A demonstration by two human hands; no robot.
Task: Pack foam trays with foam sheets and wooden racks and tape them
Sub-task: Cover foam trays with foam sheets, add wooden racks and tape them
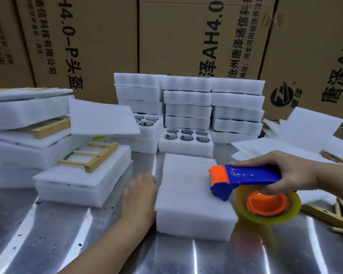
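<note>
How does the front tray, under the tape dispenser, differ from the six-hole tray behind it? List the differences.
The front tray is covered, its top flat; the six-hole tray is uncovered, holes showing. The tape dispenser in the right hand rests on the front tray and the left hand is at its side; no hand touches the six-hole tray. Both are white foam on the table.

Bright, even light; table [48, 244] glare streaks; soft, wide-angle bowed edges.
</note>
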